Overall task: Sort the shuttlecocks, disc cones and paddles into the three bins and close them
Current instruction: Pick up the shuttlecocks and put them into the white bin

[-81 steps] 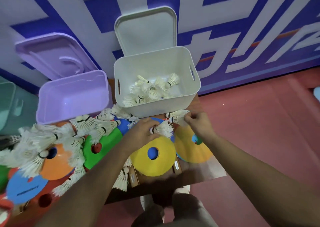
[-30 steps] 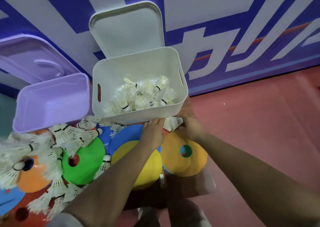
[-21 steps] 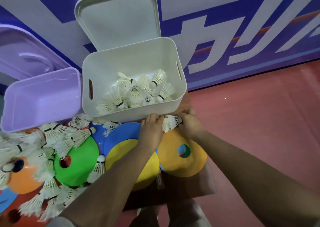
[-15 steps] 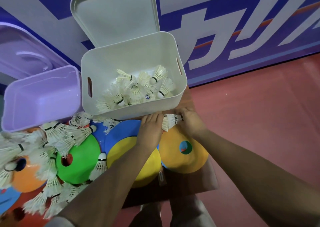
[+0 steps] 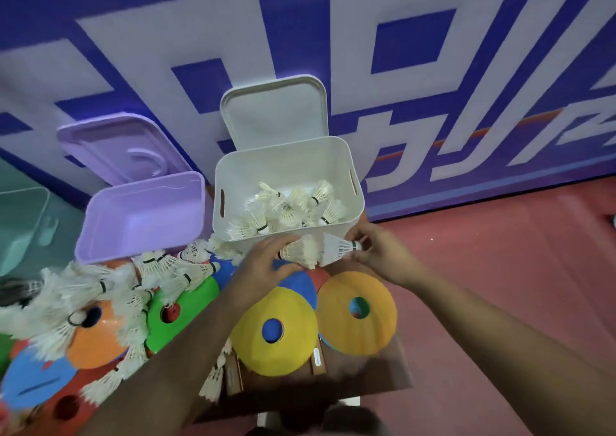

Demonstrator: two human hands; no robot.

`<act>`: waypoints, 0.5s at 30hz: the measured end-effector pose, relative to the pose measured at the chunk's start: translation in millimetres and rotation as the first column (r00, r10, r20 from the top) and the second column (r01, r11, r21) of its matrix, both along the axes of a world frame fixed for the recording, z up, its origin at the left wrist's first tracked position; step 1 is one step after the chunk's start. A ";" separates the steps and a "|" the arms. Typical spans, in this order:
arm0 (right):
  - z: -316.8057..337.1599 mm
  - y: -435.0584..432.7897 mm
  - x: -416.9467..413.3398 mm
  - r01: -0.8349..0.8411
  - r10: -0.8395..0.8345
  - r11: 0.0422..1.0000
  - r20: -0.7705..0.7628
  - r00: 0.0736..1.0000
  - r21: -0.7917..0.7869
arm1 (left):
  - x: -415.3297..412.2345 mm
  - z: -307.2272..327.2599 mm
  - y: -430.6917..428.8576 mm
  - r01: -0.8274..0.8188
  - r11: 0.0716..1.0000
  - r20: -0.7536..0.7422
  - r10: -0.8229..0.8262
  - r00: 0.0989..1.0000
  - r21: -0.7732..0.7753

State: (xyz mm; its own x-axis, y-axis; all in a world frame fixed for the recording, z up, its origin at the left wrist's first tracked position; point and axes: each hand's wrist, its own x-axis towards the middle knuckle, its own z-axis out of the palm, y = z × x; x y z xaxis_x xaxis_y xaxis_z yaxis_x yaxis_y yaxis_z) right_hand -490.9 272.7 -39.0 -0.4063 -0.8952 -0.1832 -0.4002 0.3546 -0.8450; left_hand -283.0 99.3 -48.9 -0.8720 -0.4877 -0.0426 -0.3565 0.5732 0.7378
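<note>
From the head view, my left hand (image 5: 266, 264) is curled round a white feathered shuttlecock (image 5: 301, 252) near its cork end. My right hand (image 5: 378, 252) pinches the cork of a second white shuttlecock (image 5: 335, 250). Their skirts touch, just in front of the near wall of the open white plastic bin (image 5: 283, 165). That bin stands at 12 o'clock from my hands and already holds a heap of shuttlecocks (image 5: 286, 209).

A lilac plastic bin (image 5: 140, 215) stands at 10 o'clock with its lid up, and a loose pile of shuttlecocks (image 5: 100, 295) lies at 9 o'clock. A yellow disc cone (image 5: 253, 345) lies on the brown tabletop (image 5: 366, 372) at 6 o'clock.

These birds weigh almost nothing, I'd judge, and the feathers are brittle (they crush easily). I'd hold them at the cork, lift them over the rim and let them drop.
</note>
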 end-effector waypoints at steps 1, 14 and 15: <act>10.5 -4.1 -2.5 0.011 -0.011 1.000 -0.013 1.000 -0.025 | 2.0 12.6 -5.6 -0.090 0.993 -0.028 0.092 0.995 0.072; 11.8 -118.4 -0.9 0.177 -0.136 0.977 -0.294 0.946 0.116 | -40.5 21.7 -87.5 -0.514 0.857 0.143 0.514 0.846 -0.043; 6.8 -125.8 -0.8 0.179 -0.138 0.977 -0.295 0.945 0.116 | -44.6 18.7 -91.9 -0.510 0.857 0.161 0.514 0.843 -0.070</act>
